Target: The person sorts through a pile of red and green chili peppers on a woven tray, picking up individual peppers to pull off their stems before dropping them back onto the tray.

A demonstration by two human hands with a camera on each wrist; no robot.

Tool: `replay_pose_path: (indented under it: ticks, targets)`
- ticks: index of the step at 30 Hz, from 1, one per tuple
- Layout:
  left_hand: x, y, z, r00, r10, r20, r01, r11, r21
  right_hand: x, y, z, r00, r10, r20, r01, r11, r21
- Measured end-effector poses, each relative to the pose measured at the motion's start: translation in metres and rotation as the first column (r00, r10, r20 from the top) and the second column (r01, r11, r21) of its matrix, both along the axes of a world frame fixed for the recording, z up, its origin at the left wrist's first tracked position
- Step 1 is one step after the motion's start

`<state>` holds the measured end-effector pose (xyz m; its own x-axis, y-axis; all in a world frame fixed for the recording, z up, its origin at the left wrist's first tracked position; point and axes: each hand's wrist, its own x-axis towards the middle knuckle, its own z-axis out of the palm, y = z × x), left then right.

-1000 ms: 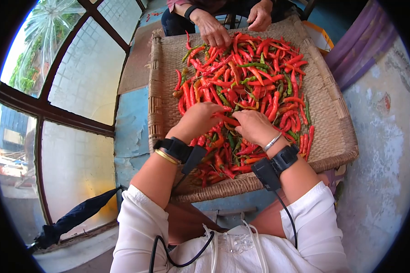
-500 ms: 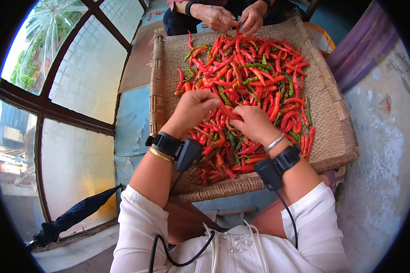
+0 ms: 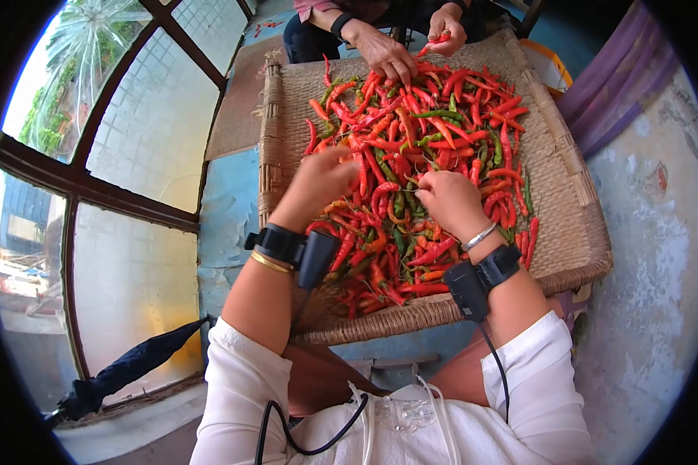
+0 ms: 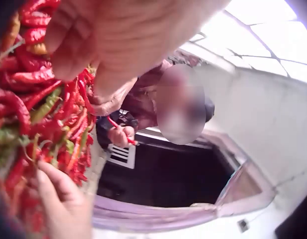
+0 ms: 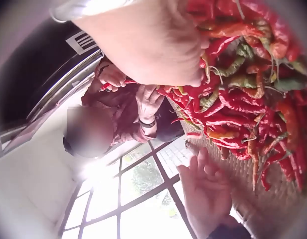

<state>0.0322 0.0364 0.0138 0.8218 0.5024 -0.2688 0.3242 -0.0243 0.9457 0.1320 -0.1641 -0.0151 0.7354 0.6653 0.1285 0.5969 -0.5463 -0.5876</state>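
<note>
Red, orange and some green chili peppers lie heaped on a woven tray. My left hand hovers over the pile's left side; the right wrist view shows its palm turned up and its fingers loosely extended, holding nothing. Over the middle of the heap, my right hand pinches a thin chili stem between thumb and forefinger. Across the tray, another person's one hand reaches into the chilies while the other hand holds a red chili.
A window with dark frames runs along the left, and a folded umbrella leans below it. At the right stand a peeling wall and a purple curtain. A white container with a yellow rim stands beyond the tray.
Both my hands held a red chili together half a second ago; now they are apart, the left without it, moved left. The other person's hands have separated, one back at the pile.
</note>
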Motion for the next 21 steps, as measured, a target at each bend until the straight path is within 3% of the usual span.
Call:
replay_pose_path:
  ticks: [1,2,3,5,6,8,11,14,16,18,20,21]
  targets:
    - [0.0,-0.004,-0.01,0.958,-0.283,-0.048,0.285,0.912,0.295,-0.003,0.0,0.006,0.999,0.026,0.032,-0.022,0.993,-0.12]
    - [0.0,-0.007,-0.017,0.839,-0.516,-0.174,0.52,0.665,0.537,-0.005,-0.001,0.01,0.997,0.056,0.062,-0.039,0.97,-0.239]
    - [-0.002,-0.012,-0.019,0.84,-0.515,-0.172,0.518,0.666,0.536,-0.006,-0.002,0.011,0.996,0.057,0.063,-0.04,0.97,-0.241]
    - [-0.007,-0.022,-0.021,0.561,-0.661,-0.498,0.816,0.34,0.468,-0.006,-0.005,0.012,0.99,0.138,0.005,-0.121,0.89,-0.44]
    - [-0.01,-0.026,-0.02,0.563,-0.66,-0.497,0.814,0.342,0.469,-0.007,-0.006,0.011,0.99,0.139,0.007,-0.122,0.889,-0.441]
    - [-0.015,-0.031,-0.016,0.512,-0.62,-0.595,0.834,0.193,0.518,-0.009,-0.009,0.009,0.975,0.218,-0.032,-0.202,0.827,-0.525]
    - [-0.017,-0.037,-0.022,0.507,-0.575,-0.642,0.836,0.147,0.528,-0.009,-0.009,0.012,0.943,0.29,-0.163,-0.33,0.762,-0.557]
    - [-0.017,-0.04,-0.031,0.522,-0.517,-0.678,0.826,0.109,0.553,-0.011,-0.005,0.011,0.956,0.258,-0.138,-0.288,0.745,-0.602]
    - [-0.016,-0.041,-0.03,0.566,-0.518,-0.641,0.795,0.138,0.591,-0.011,-0.004,0.01,0.962,0.249,-0.115,-0.267,0.753,-0.602]
    - [-0.013,-0.034,-0.023,0.582,-0.51,-0.633,0.787,0.156,0.597,-0.012,-0.004,0.016,0.968,0.212,-0.137,-0.252,0.845,-0.473]
    - [-0.011,-0.023,-0.01,0.696,-0.629,-0.348,0.694,0.462,0.552,-0.011,-0.004,0.02,0.966,0.215,-0.143,-0.254,0.891,-0.376]
    - [-0.009,-0.023,-0.004,0.732,-0.57,-0.374,0.666,0.484,0.567,-0.01,-0.003,0.02,0.963,0.19,-0.192,-0.24,0.927,-0.289]
